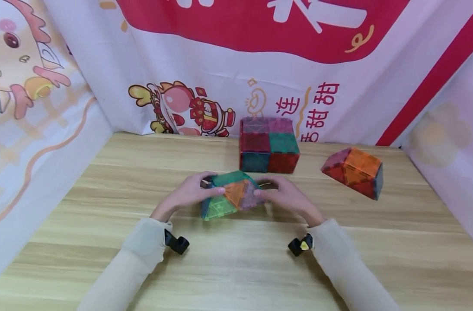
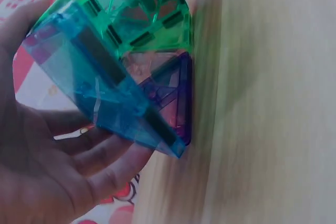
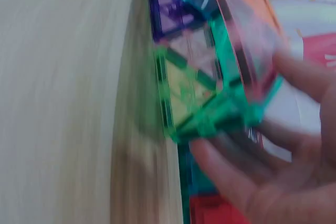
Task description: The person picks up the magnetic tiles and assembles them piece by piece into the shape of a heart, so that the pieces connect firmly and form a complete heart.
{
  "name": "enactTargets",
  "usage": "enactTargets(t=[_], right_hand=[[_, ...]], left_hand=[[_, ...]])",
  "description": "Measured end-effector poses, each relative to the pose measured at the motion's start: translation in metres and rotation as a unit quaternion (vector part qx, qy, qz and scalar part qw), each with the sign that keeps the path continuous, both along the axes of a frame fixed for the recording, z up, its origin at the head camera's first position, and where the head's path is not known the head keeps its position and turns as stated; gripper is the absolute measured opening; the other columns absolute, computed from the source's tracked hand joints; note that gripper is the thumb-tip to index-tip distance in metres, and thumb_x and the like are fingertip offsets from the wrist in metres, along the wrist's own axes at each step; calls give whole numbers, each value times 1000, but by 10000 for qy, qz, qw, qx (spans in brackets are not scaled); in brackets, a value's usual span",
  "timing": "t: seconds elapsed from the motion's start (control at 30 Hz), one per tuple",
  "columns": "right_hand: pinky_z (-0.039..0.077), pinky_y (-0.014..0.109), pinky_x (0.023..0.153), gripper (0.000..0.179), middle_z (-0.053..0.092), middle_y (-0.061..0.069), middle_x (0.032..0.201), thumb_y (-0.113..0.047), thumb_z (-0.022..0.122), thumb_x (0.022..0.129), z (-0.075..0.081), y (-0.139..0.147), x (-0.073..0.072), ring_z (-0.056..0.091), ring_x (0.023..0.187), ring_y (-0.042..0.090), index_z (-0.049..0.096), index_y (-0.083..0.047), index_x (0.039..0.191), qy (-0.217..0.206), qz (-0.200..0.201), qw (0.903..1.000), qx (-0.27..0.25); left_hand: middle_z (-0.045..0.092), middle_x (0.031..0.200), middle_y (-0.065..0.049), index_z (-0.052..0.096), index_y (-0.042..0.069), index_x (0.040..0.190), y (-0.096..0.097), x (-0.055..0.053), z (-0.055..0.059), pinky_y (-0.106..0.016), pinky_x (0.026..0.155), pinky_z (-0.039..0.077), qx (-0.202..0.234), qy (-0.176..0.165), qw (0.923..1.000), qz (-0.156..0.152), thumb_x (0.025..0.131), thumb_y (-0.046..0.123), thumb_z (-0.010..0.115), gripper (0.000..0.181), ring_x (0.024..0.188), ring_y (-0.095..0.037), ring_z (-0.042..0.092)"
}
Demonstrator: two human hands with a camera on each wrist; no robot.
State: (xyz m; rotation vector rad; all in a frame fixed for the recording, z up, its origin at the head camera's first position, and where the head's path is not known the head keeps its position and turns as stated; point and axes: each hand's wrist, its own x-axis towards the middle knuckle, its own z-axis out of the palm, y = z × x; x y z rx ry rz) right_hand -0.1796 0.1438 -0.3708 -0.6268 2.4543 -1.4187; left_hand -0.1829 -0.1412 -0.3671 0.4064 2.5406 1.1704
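Observation:
Between both hands is a many-sided block of translucent magnetic tiles (image 1: 234, 193), with green, orange, purple and blue faces. My left hand (image 1: 190, 190) grips its left end, thumb on the front face and fingers round the back. On the right end, my right hand (image 1: 286, 195) holds it in the same way, thumb in front. A blue tile (image 2: 105, 85) lies along the left palm in the left wrist view. Seen from the right wrist, green and yellow tiles (image 3: 189, 90) form the underside, close over the table, and part of this view is blurred.
A box of magnetic tiles (image 1: 269, 147), red, green, blue and purple, stands behind the hands by the back cloth (image 1: 205, 56). To the right sits a smaller wedge-shaped tile block (image 1: 355, 170) in orange and red. Printed cloth walls enclose the wooden table (image 1: 236, 268).

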Motion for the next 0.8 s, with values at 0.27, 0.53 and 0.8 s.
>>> enactTargets(t=[0.27, 0.53, 0.8], right_hand=[[53, 27, 70, 29, 65, 16, 91, -13, 57, 93, -3, -30, 16, 61, 76, 13, 55, 10, 110, -1444, -1251, 9789, -719], [36, 41, 109, 46, 35, 30, 146, -2, 38, 100, -14, -81, 23, 40, 134, 37, 26, 11, 142, -3289, 126, 8827, -3354], [25, 42, 115, 50, 29, 27, 150, 3, 33, 99, -3, -109, 18, 29, 140, 36, 19, 6, 147, -3309, 386, 8418, -4248]], left_hand=[[55, 125, -22, 40, -1, 140, -20, -11, -4, -34, 85, 50, 255, -216, 9968, 724, 91, 54, 52, 74, 102, -26, 57], [62, 105, -16, 46, -2, 134, -29, -14, -5, -29, 79, 47, 489, -334, 9890, 1355, 96, 58, 37, 71, 84, -16, 58], [57, 123, -25, 43, -2, 139, -34, -12, -7, -34, 89, 43, 384, -397, 9792, 1953, 97, 61, 26, 77, 104, -28, 56]])
